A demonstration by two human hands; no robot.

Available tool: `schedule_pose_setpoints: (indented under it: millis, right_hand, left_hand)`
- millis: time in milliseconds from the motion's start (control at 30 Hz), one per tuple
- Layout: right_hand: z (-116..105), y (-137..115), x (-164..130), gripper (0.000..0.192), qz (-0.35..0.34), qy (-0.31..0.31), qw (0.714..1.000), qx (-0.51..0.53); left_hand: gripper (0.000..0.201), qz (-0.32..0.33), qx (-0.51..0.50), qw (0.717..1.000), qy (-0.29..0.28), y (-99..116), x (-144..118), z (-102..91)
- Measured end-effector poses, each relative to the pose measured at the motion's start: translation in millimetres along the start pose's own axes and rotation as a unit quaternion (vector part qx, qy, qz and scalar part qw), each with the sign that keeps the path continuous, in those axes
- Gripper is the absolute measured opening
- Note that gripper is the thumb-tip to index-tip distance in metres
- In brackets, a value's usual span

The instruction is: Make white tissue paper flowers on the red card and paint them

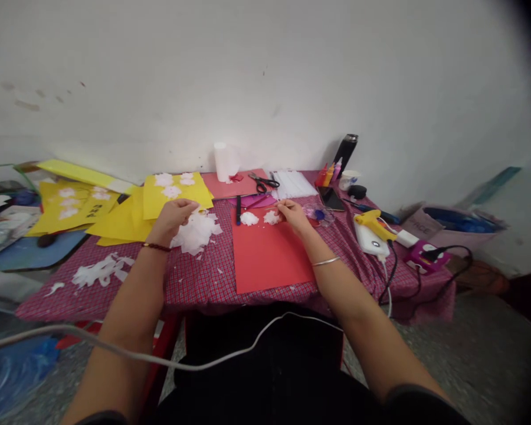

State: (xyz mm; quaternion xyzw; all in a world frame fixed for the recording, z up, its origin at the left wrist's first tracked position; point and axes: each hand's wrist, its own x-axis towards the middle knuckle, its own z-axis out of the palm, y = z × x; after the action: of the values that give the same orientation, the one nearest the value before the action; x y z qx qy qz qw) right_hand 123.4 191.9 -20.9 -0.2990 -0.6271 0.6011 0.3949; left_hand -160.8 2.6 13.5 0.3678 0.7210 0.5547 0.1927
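A plain white wall (265, 77) fills the view from nine to three o'clock, with a few faint smudges at ten. A low bench (194, 283) under a red checked cloth (203, 277) stands against it at the centre. The floor (478, 360) is grey speckled stone, seen at four and at seven. The light is soft and even.

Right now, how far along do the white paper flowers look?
Done: yellow sheets already carry white flowers. In hand: right hand touches a flower on the red sheet, another flower beside it; left hand rests on a tissue pile. Left: that pile and scraps.
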Motion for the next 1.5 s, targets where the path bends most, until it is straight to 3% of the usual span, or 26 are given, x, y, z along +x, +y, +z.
schedule_pose_setpoints:
  millis: [67, 133, 233, 300, 400, 467, 633, 800, 967, 1133, 1200, 1367, 1500]
  right_hand:
    - [0, 0, 0, 0.016, 0.002, 0.002, 1.0, 0.0]
    - [0, 1, 0, 0.015, 0.005, 0.003, 1.0, 0.0]
    - [-1, 2, 1, 0.015, 0.009, 0.004, 1.0, 0.002]
    - [-2, 3, 2, 0.016, 0.01, 0.005, 1.0, 0.002]
    - [-3, 3, 3, 0.017, 0.013, 0.009, 1.0, 0.003]
    - [-3, 3, 4, 0.017, 0.014, 0.01, 1.0, 0.004]
    - [-2, 2, 4, 0.013, 0.016, 0.01, 1.0, 0.007]
    - [-1, 1, 3, 0.009, 0.021, 0.01, 1.0, 0.014]
    - [0, -2, 3, 0.013, 0.019, 0.017, 1.0, 0.017]
    - [-2, -3, 4, 0.016, 0.014, 0.02, 1.0, 0.016]
    - [-2, -2, 5, 0.016, 0.014, 0.017, 1.0, 0.016]
    - [-1, 0, 6, 0.014, 0.009, 0.015, 1.0, 0.01]
    - [-2, 0, 5, 0.016, 0.007, 0.011, 1.0, 0.005]
  left_hand:
    - [0.023, -0.005, 0.051, 0.999, 0.015, -1, -3, -9.7]
    - [0.036, 0.025, 0.147, 0.987, 0.064, 1, -9, -16.1]
    - [0.041, 0.103, 0.307, 0.94, 0.112, 7, -24, -16.1]
    - [0.028, 0.145, 0.352, 0.923, 0.056, 10, -35, -10.3]
    - [0.022, 0.204, 0.403, 0.884, -0.118, 8, -49, 1.6]
    - [0.022, 0.223, 0.437, 0.85, -0.192, 2, -53, 8.3]
    - [0.019, 0.235, 0.482, 0.815, -0.22, -13, -53, 15.7]
    - [0.021, 0.25, 0.499, 0.799, -0.221, -16, -54, 20.4]
    - [0.019, 0.25, 0.507, 0.803, -0.191, -17, -49, 23.4]
    - [0.014, 0.244, 0.483, 0.832, -0.122, -8, -54, -0.7]
    - [0.013, 0.242, 0.48, 0.832, -0.135, -5, -64, -13.9]
    - [0.021, 0.233, 0.537, 0.782, -0.213, -13, -93, -30.2]
    - [0.028, 0.22, 0.572, 0.759, -0.221, -22, -101, -27.1]
